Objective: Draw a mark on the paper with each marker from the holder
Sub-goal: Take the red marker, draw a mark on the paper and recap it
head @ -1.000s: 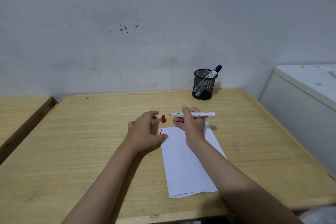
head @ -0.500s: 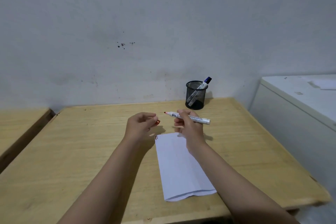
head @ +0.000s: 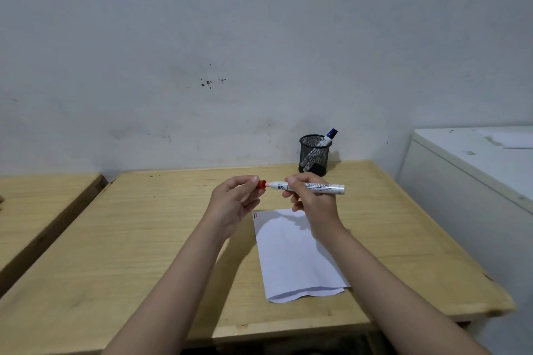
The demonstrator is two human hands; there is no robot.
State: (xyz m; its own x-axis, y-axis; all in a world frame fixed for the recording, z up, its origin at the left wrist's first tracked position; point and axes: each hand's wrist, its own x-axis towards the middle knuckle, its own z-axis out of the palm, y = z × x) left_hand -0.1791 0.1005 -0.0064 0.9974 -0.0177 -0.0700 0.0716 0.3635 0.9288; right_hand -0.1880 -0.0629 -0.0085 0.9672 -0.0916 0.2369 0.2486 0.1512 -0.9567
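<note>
Cap time, looks like. My left hand [head: 233, 202] pinches the red cap [head: 262, 185] between thumb and fingertips, other fingers loosely curled. My right hand [head: 313, 204] is wrapped around the red marker [head: 308, 187], gripping the barrel near the middle.

What matters for the next move: the marker lies level, long axis running left to right, tip end pointing straight at the cap. Cap mouth and tip sit right at each other, touching or nearly so. I can't tell if the cap is seated. Both are held up in the air, above the far edge of the paper [head: 294, 253].

The paper lies flat on the desk [head: 144, 239] below my hands, with short marks at its far left corner, a red one among them. So I'd guess red is done and just needs a straight push to close.

Holder [head: 314, 157] is at the back of the desk, beyond and slightly right of my right hand, the nearer one. A blue-capped marker [head: 328, 137] leans in it.
</note>
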